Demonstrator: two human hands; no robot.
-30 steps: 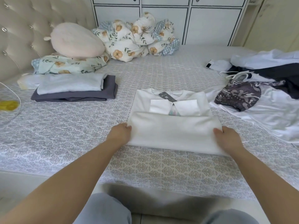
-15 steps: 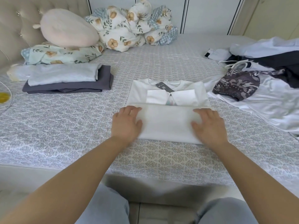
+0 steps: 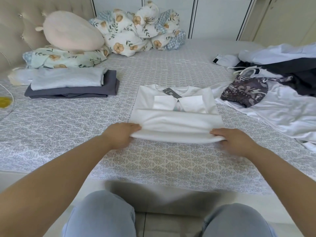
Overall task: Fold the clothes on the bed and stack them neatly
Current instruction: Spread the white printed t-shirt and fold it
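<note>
Far left of me, a round pale pink plush cushion (image 3: 71,31) sits on a mint floral-print pillow (image 3: 65,58), both against the beige tufted headboard (image 3: 20,19). Beside them, at the back of the bed, a bunched white quilt with tan flowers and blue check lining (image 3: 140,29) lies in a heap. Behind it, white cabinet doors with dark trim (image 3: 220,16) run along the wall, a cream panel (image 3: 287,19) to their right. At the left edge I see a clear curved rim with something yellow (image 3: 4,101) inside; can't tell what. Under everything is the grey-and-white patterned bedspread (image 3: 171,165). My light blue trouser knees (image 3: 102,214) show at the bottom, tiled floor (image 3: 167,224) between them.
</note>
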